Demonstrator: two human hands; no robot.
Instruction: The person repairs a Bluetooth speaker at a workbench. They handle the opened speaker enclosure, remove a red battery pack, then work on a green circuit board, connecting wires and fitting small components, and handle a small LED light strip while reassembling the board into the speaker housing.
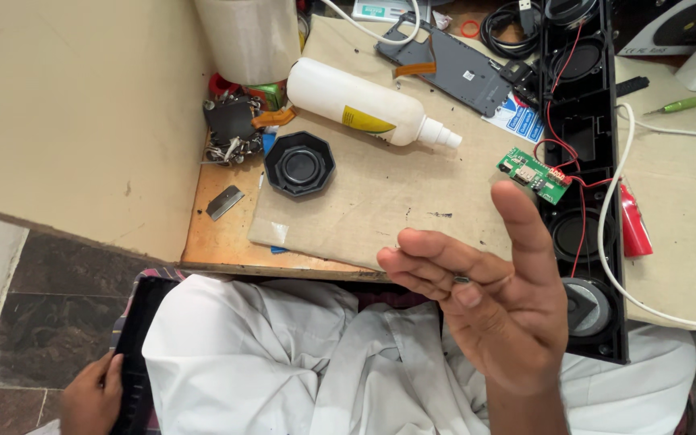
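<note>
A tiny dark part [461, 279], likely a screw, is pinched between thumb and fingers of the right hand [493, 298], raised near the worktop [219, 242] edge. The left hand [90, 399] is closed on a dark seat edge, near left. The speaker bar [586, 161] lies opened at right, its green board [533, 175] pulled out on wires; reassembly is not seen.

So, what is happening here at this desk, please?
A person sits at a cluttered workbench. Their right hand is raised palm-up in front of an opened black speaker bar, pinching something tiny and dark, perhaps a screw, in the fingers. A small green circuit board lies wired to the bar. The left hand rests low at the edge of a dark seat.
</note>
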